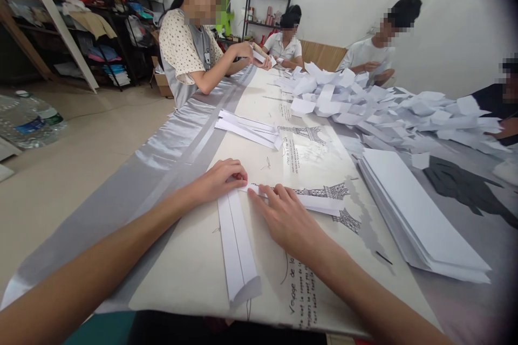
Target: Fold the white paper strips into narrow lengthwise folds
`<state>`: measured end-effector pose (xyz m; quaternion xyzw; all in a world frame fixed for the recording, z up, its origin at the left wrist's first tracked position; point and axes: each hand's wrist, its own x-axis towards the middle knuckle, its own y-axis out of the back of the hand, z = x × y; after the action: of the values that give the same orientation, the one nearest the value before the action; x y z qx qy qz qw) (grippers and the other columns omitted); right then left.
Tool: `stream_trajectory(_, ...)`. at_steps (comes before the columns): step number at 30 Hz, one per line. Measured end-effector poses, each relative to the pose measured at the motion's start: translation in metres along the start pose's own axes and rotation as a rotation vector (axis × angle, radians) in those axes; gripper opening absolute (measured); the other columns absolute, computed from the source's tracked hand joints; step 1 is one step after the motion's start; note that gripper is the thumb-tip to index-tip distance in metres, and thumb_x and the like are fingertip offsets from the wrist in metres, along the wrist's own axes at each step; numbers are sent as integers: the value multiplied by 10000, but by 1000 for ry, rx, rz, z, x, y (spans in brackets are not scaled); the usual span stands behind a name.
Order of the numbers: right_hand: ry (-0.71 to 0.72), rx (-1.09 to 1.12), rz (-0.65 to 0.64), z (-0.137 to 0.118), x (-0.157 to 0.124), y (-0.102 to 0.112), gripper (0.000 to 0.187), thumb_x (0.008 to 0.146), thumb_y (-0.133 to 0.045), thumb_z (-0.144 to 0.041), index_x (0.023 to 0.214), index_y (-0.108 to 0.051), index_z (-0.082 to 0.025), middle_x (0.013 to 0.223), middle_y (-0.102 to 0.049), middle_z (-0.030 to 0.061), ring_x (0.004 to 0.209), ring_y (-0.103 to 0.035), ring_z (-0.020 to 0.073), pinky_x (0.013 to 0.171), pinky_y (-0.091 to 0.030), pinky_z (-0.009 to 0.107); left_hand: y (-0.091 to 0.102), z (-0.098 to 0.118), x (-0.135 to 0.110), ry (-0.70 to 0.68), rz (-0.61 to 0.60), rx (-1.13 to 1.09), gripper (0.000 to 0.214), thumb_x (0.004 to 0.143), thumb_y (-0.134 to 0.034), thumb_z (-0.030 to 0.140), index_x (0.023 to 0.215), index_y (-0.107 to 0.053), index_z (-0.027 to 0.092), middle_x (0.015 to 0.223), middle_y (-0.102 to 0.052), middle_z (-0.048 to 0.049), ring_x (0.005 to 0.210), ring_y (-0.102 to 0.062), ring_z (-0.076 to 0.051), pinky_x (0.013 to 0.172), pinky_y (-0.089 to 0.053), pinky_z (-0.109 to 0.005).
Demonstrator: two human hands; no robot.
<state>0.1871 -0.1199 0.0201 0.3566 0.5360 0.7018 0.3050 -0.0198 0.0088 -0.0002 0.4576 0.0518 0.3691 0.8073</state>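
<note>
Long surface [190,275] with a cream and grey printed cloth. Far right is a big loose heap of folded white paper [384,108], with co-workers seated around it handling pieces. Near right is a stack of flat white sheets [421,215], and at mid-surface a small pile of finished strips [249,129]. The folded strip [237,248] lies in front of the person, long axis running toward the camera, both side flaps turned in to meet at a centre seam. A second strip [311,200] angles off to the right. Left hand [220,178]: grip curled tight, fingertips pinning the folded strip's far end. Right hand [289,218]: grip spread flat, fingers on the paper where the two strips meet. Judgement: this is a creasing step. It goes best with the flap edges kept butted at the seam and one hand anchoring while the other presses outward along the fold, so nothing skews. Writing: cursive print on the cloth near the bottom edge reads "Voyage de lo…" [297,291]; the smaller lines are illegible. Eiffel Tower drawings [324,191] are printed on the cloth. Water bottle [28,118] on the floor, label unreadable.
</note>
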Motion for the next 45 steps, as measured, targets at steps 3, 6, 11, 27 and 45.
stream_trajectory(3,-17,-34,4,-4,1,-2,559,889,-382,43,1414,-487,-115,1267,-611,198,989,-555,314,895,-484,483,1,0,0,2,8,3,176,967,-541,326,866,-627,212,892,-642,-14,895,-584,-189,873,-417,-327)
stream_trajectory(6,-28,-49,11,-6,3,-3,541,908,-389,22,1426,-479,-102,1284,-598,208,991,-550,322,900,-474,488,6,1,-1,-7,-19,-22,175,967,-554,339,886,-645,212,921,-654,-21,924,-593,-190,884,-418,-320)
stream_trajectory(11,-38,-37,26,-9,4,-5,537,902,-366,26,1405,-492,-115,1211,-618,201,952,-537,318,861,-475,491,14,1,-4,-63,-95,-23,199,989,-521,359,972,-664,220,1005,-666,-46,997,-590,-206,928,-406,-330)
stream_trajectory(27,78,365,15,35,9,1,331,1035,-417,-171,1275,-640,-219,1142,-613,115,999,-576,244,774,-532,377,9,-7,1,9,-4,115,198,1001,-469,351,980,-620,223,1014,-619,-45,1008,-533,-230,924,-383,-366)
stream_trajectory(45,71,539,21,45,9,-14,355,1030,-464,-209,1333,-634,-284,1213,-581,98,1075,-574,233,857,-546,397,5,27,-11,-40,273,444,288,1049,-368,270,973,-632,184,992,-657,-93,948,-607,-226,847,-448,-344)
